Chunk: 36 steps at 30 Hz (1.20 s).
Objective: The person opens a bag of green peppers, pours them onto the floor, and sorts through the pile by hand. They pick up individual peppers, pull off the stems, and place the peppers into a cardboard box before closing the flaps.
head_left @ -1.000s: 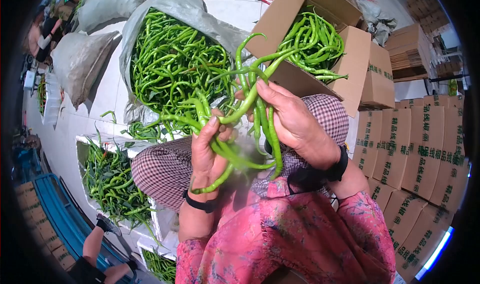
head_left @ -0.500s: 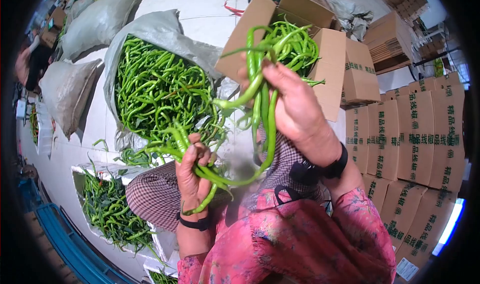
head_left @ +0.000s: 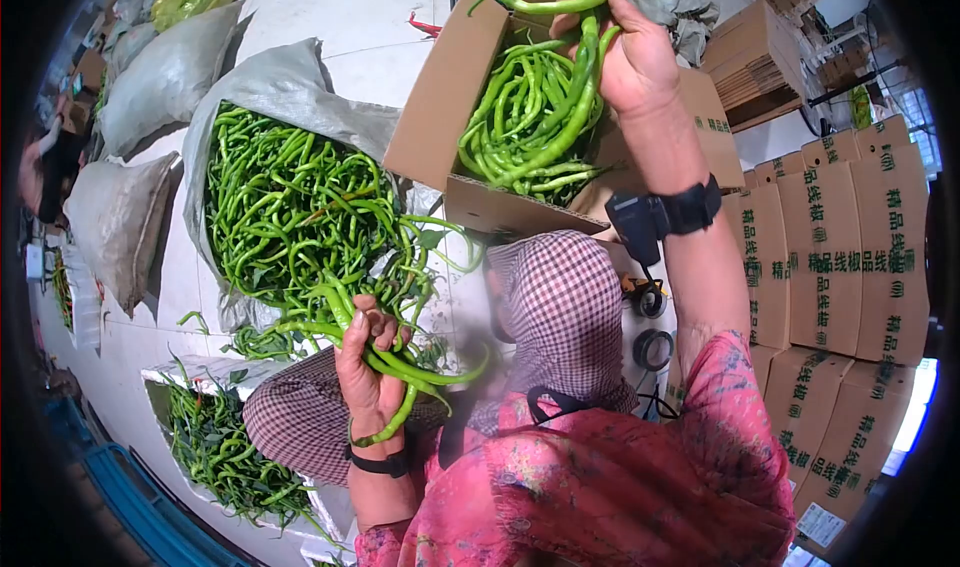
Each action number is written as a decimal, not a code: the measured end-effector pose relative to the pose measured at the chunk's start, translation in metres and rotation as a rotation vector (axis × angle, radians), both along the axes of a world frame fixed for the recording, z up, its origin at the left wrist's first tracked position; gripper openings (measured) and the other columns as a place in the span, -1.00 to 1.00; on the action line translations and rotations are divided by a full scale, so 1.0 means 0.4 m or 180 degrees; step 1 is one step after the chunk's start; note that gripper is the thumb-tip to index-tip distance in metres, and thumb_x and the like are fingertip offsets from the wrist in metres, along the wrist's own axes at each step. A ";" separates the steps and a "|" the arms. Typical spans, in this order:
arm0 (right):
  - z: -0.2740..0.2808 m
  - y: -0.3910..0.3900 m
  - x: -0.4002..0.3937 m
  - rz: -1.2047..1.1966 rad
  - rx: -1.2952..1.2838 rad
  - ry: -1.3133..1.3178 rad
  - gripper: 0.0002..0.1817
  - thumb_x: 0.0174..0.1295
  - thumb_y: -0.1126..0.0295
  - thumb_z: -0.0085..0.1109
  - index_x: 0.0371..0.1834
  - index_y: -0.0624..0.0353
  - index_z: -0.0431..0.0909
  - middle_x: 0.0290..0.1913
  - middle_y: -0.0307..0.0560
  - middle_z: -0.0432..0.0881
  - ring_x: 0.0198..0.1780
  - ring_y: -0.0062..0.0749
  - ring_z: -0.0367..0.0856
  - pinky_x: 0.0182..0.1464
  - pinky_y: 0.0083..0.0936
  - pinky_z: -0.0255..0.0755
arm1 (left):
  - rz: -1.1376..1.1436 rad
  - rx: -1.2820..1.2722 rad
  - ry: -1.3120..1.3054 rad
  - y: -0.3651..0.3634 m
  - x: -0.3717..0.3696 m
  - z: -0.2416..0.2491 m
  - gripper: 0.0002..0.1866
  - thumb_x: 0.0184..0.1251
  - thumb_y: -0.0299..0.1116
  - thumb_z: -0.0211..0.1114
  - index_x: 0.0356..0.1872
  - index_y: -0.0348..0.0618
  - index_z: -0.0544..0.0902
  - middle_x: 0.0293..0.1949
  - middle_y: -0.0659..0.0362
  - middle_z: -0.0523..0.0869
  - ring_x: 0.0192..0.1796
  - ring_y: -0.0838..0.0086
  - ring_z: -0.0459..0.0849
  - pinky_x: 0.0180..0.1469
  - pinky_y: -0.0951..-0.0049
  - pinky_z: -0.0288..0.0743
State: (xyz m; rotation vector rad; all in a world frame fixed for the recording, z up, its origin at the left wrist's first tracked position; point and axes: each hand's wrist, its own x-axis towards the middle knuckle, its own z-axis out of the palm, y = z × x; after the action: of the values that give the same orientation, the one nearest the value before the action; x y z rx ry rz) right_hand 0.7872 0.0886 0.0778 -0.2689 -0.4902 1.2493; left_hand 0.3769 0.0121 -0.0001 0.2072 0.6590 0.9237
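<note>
My left hand [head_left: 368, 357] is closed around a bunch of long green peppers [head_left: 412, 369], in front of the open sack's spilling peppers. Raised at the top of the view, my right hand [head_left: 635, 57] grips several more long peppers [head_left: 588, 52], which hang over an open cardboard box [head_left: 430, 117]. Curled green peppers [head_left: 525, 117] fill the inside of that box. A grey sack [head_left: 290, 82] lies open at the left, full of green peppers [head_left: 300, 202].
A white foam box [head_left: 160, 407] of peppers stands at lower left, near a blue crate [head_left: 150, 517]. Closed sacks [head_left: 165, 77] lie at upper left. Stacked printed cartons [head_left: 830, 257] line the right side. A roll of black tape [head_left: 653, 349] sits beside my knee.
My right hand has moved up and away with its peppers, from near my left hand to over the cardboard box. My left hand still holds its bunch, slightly lower. The view has shifted.
</note>
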 end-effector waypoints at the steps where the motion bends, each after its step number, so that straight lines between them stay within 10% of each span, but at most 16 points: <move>1: -0.018 0.009 0.026 0.0091 0.0045 0.0166 -0.61 0.51 0.23 -0.22 0.10 0.38 0.40 0.02 0.13 0.57 -0.01 -0.12 0.55 0.07 -0.12 0.47 | 0.0011 -0.0009 0.0056 0.001 0.005 -0.004 -0.73 0.38 -0.36 0.18 0.05 -0.18 0.52 -0.39 0.35 0.44 -0.44 0.66 0.40 -0.23 0.46 0.38; 7: -0.081 0.022 0.101 0.0303 -0.0132 -0.0278 -0.56 0.48 0.26 -0.13 0.23 0.41 0.32 0.10 0.15 0.54 0.10 -0.13 0.53 0.16 -0.19 0.42 | -0.0154 0.0048 0.0141 0.014 0.029 -0.036 -0.74 0.39 -0.34 0.19 0.02 -0.18 0.55 -0.40 0.35 0.43 -0.45 0.66 0.38 -0.25 0.46 0.38; 9: -0.108 -0.012 0.039 -0.0041 -0.1433 -0.0423 -0.67 0.45 0.30 -0.06 0.09 0.35 0.40 0.01 0.13 0.59 0.09 -0.14 0.54 0.19 -0.11 0.41 | -0.0213 0.0056 0.0275 0.013 0.033 -0.038 -0.74 0.39 -0.33 0.19 0.02 -0.18 0.55 -0.40 0.35 0.44 -0.45 0.66 0.39 -0.25 0.47 0.38; 11: -0.129 -0.102 -0.007 -0.0219 -0.2877 -0.2325 -0.61 0.36 0.28 0.09 0.15 0.29 0.41 -0.03 -0.02 0.61 0.01 -0.36 0.55 0.09 -0.36 0.39 | -0.0217 0.0073 0.0384 0.023 0.044 -0.042 -0.74 0.39 -0.32 0.19 0.02 -0.18 0.55 -0.40 0.36 0.45 -0.45 0.66 0.39 -0.25 0.47 0.38; 19: -0.087 -0.269 -0.001 -0.0644 -0.2789 -0.3206 -0.64 0.31 0.31 0.16 0.11 0.26 0.53 -0.15 -0.22 0.61 -0.13 -0.55 0.54 -0.03 -0.59 0.42 | -0.0055 -0.0219 0.1027 0.028 0.081 -0.054 -0.75 0.29 -0.36 0.30 -0.07 -0.23 0.57 -0.48 0.30 0.49 -0.46 0.59 0.37 -0.35 0.57 0.27; 23: -0.153 -0.271 0.009 0.0080 -0.2926 -0.4846 -0.71 0.21 0.40 0.16 -0.04 0.27 0.61 -0.12 -0.04 0.69 -0.14 -0.32 0.65 0.00 -0.45 0.48 | -0.0121 -0.0205 0.0603 0.033 0.091 -0.038 -0.67 0.32 -0.32 0.29 0.01 -0.28 0.53 -0.42 0.24 0.52 -0.41 0.55 0.42 -0.33 0.55 0.35; 28: -0.164 -0.280 -0.005 -0.2090 -0.1849 -0.7131 -0.73 0.13 0.46 0.19 -0.09 0.27 0.61 -0.15 0.12 0.66 -0.14 -0.16 0.67 -0.01 -0.35 0.50 | -0.0502 -0.0110 0.0073 0.033 0.099 -0.049 -0.51 0.41 -0.17 0.17 0.24 -0.25 0.40 -0.21 0.18 0.63 -0.26 0.48 0.56 -0.13 0.37 0.48; 31: -0.110 -0.278 -0.043 -0.0795 -0.2516 -0.5004 -0.76 0.23 0.47 0.18 -0.07 0.32 0.59 -0.22 -0.07 0.67 -0.19 -0.43 0.63 -0.09 -0.50 0.50 | -0.0519 -0.0211 0.0181 0.042 0.092 -0.047 -0.45 0.42 -0.15 0.13 0.33 -0.24 0.33 -0.20 0.16 0.61 -0.20 0.43 0.57 -0.08 0.33 0.49; 36: 0.124 -0.304 -0.253 -0.0118 -0.2758 -0.3927 -0.76 0.27 0.48 0.08 -0.04 0.32 0.58 -0.22 -0.19 0.66 -0.27 -0.65 0.57 -0.25 -0.69 0.44 | -0.0612 0.0135 -0.0319 0.046 0.096 -0.048 -0.39 0.31 -0.28 0.26 0.33 -0.30 0.31 -0.12 0.06 0.62 -0.13 0.33 0.57 -0.04 0.32 0.49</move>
State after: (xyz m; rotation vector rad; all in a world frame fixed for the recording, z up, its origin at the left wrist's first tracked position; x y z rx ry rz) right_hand 0.6859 -0.0330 0.1275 -1.8281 -0.9363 1.0811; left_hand 0.4151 0.0303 -0.0192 0.2559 0.5174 0.7587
